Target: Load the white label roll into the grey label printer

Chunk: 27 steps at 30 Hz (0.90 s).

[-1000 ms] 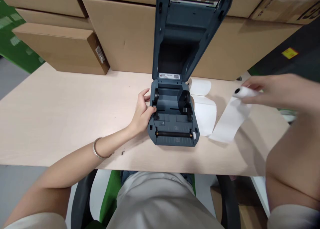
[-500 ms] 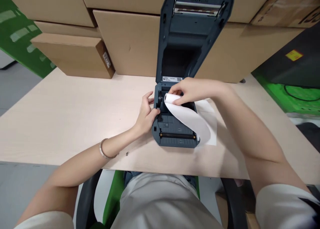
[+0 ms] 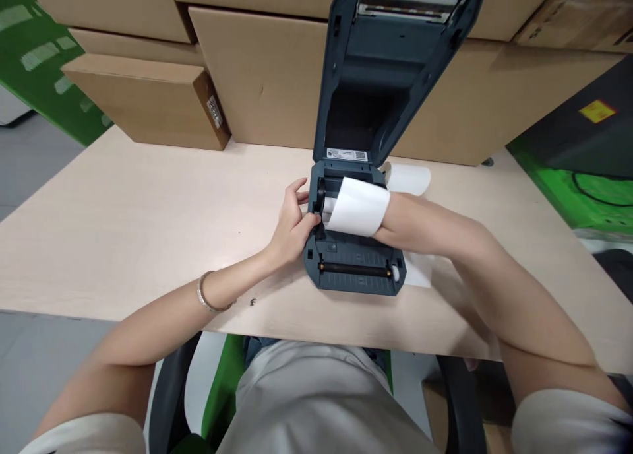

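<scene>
A dark grey label printer (image 3: 363,282) stands on the table with its lid (image 3: 376,64) raised. My left hand (image 3: 294,223) grips the printer's left side, its thumb over the inner rim by the roll holder (image 3: 321,193). A white paper roll (image 3: 328,206) shows its left end inside the printer bay. From it, a loose sheet of paper (image 3: 360,206) curls over my right hand (image 3: 393,220), which reaches into the bay from the right. That hand's fingers are hidden beneath the paper, so its grip does not show. A black roller (image 3: 355,269) crosses the printer's front.
Another white roll (image 3: 408,178) lies on the table (image 3: 148,229) behind my right wrist. White paper (image 3: 418,270) lies beside the printer's right edge. Cardboard boxes (image 3: 262,78) line the back, with a smaller box (image 3: 143,107) at left. A tiny dark scrap (image 3: 252,302) lies near the front edge.
The hanging paper has swung up and now covers my right hand, whose fingers were seen on the roll before. My right wrist has dropped lower. My left hand keeps its place on the printer.
</scene>
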{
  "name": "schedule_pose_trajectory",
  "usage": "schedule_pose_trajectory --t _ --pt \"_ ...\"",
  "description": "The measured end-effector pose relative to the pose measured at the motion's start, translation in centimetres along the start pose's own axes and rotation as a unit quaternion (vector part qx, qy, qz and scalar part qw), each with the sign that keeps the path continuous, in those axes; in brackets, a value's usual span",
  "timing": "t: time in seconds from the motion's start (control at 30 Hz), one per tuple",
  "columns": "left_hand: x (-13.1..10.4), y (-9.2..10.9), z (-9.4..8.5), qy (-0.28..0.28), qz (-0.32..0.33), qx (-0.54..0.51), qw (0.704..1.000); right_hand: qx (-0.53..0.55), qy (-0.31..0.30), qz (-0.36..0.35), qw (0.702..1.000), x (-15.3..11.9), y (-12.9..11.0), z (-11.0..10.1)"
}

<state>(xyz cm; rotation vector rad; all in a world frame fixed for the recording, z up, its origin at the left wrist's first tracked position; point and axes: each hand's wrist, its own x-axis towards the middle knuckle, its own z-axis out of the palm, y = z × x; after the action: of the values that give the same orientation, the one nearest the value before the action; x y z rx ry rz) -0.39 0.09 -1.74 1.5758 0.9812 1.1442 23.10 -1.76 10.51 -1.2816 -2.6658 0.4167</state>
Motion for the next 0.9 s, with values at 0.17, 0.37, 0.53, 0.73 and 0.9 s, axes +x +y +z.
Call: schedule_pose_trajectory --t 0.17,0.37,0.53,0.73,0.9 --pt "0.1 -0.3 -0.1 -0.006 0.003 0.0 1.0 0.045 -0.089 -0.031 0.995 -4.0 -0.8 0.4" --pt "0.1 -0.4 0.0 -0.013 -0.02 -0.015 1.0 -0.037 0.0 -0.087 0.995 -5.8 -0.7 2.4" --pt "-0.3 -0.4 -0.7 -0.013 0.002 0.039 0.999 -0.051 0.102 -0.129 0.985 -6.4 -1.2 2.9" --pt "-1.1 2.4 -2.0 -0.113 0.395 0.232 0.881 0.062 0.176 -0.171 0.967 -3.7 1.8 -2.3" --pt "-1.9 3.0 -1.3 -0.175 0.567 0.325 0.736 0.083 0.406 -0.029 0.91 1.7 7.9 -4.4"
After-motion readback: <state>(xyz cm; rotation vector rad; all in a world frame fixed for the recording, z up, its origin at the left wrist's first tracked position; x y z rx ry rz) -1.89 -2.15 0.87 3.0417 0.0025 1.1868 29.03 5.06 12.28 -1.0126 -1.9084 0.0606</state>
